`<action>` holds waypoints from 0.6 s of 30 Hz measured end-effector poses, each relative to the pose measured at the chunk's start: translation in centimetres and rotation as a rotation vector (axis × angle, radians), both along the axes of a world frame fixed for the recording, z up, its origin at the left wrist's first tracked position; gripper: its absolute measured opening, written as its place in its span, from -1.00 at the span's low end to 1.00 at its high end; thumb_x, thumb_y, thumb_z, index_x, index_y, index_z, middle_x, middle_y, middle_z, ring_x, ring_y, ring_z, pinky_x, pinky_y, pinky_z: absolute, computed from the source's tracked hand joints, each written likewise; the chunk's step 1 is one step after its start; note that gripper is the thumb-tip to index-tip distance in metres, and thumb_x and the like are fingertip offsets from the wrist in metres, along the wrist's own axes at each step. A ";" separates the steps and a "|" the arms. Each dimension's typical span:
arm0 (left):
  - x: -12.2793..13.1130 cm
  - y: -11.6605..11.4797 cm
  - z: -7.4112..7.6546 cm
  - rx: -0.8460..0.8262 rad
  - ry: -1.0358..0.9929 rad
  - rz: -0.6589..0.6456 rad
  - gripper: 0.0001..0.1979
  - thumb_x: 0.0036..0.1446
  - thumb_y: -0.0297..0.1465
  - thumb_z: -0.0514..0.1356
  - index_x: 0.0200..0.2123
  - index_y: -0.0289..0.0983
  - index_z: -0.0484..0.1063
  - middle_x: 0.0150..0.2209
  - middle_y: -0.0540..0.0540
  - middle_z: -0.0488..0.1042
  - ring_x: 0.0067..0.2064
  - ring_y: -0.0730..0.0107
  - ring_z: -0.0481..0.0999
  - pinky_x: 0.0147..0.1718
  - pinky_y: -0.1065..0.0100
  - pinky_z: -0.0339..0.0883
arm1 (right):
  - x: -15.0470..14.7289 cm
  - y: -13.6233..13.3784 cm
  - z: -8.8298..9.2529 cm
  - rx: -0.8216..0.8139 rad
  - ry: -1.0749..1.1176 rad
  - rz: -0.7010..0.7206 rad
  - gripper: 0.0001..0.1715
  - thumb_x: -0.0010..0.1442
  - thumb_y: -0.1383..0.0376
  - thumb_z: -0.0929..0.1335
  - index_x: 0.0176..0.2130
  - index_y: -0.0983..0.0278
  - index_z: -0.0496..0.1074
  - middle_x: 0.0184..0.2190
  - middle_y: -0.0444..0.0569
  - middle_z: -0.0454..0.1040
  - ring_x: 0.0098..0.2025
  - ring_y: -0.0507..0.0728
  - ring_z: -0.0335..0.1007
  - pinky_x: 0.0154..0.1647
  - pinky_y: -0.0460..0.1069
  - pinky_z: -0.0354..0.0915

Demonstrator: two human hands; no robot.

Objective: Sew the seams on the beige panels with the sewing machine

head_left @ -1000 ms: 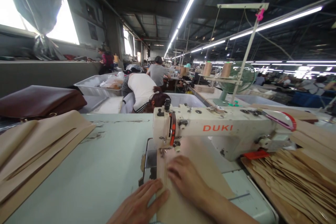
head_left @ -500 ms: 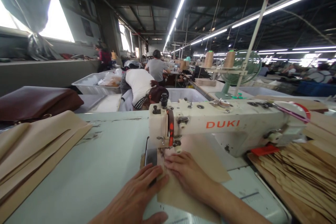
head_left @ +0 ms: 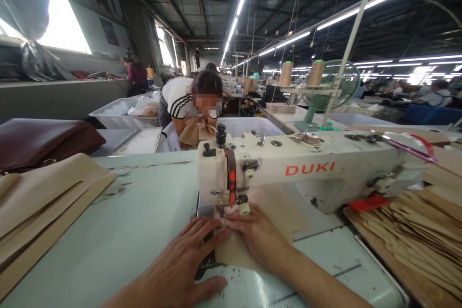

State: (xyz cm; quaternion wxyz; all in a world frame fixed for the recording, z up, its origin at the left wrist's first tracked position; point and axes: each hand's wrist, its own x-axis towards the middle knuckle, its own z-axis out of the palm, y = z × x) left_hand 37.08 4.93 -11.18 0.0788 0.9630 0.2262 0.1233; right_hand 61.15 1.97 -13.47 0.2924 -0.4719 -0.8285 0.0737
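Note:
A beige sheet (head_left: 233,250) of leather or fabric lies under the needle end of a white DUKI sewing machine (head_left: 270,171). My left hand (head_left: 182,257) rests at the sheet's left edge, fingers stretched toward the presser foot and thumb spread toward me on the table. Flat on the sheet, just right of the needle area, lies my right hand (head_left: 262,236) with its fingers extended. Both sets of fingertips nearly meet in front of the presser foot. The needle itself is too small to make out.
Folded beige pieces (head_left: 46,202) and a brown leather piece (head_left: 50,142) lie at left. Several stacked beige strips (head_left: 415,236) sit at right. Beyond the machine, a co-worker (head_left: 184,101) holds beige material over a white bin (head_left: 249,127). Thread cones (head_left: 286,74) and a fan (head_left: 342,84) stand behind.
The sheet has moved forward under the machine, its near edge now farther from me. My hands stay close to the needle area. The co-worker has risen from the bin with beige material.

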 end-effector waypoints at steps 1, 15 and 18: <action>0.0 0.1 -0.2 0.001 0.001 0.002 -0.27 0.22 -0.01 0.19 0.37 0.00 0.02 0.31 -0.14 0.21 0.30 -0.09 0.22 0.21 -0.12 0.22 | 0.1 0.0 0.2 -0.001 -0.018 -0.005 -0.65 0.36 0.35 0.31 0.08 0.06 0.47 0.04 -0.16 0.52 0.07 0.10 0.39 0.28 0.08 0.05; 0.5 0.9 -0.9 0.068 -0.044 0.030 -0.27 0.23 0.01 0.17 0.36 -0.06 0.05 0.27 -0.17 0.22 0.27 -0.05 0.24 0.23 -0.05 0.21 | 0.3 0.9 -1.9 0.081 0.040 -0.091 -0.68 0.35 0.32 0.32 0.04 0.05 0.51 -0.04 -0.11 0.55 0.02 0.13 0.42 0.22 0.10 0.14; 0.6 0.9 -0.7 0.064 -0.052 0.034 -0.28 0.22 0.02 0.18 0.35 -0.07 0.08 0.26 -0.17 0.24 0.26 -0.02 0.26 0.23 -0.01 0.23 | 0.5 0.9 -1.9 0.082 0.046 -0.085 -0.65 0.34 0.34 0.32 0.06 0.05 0.50 -0.02 -0.10 0.54 0.04 0.14 0.41 0.22 0.10 0.16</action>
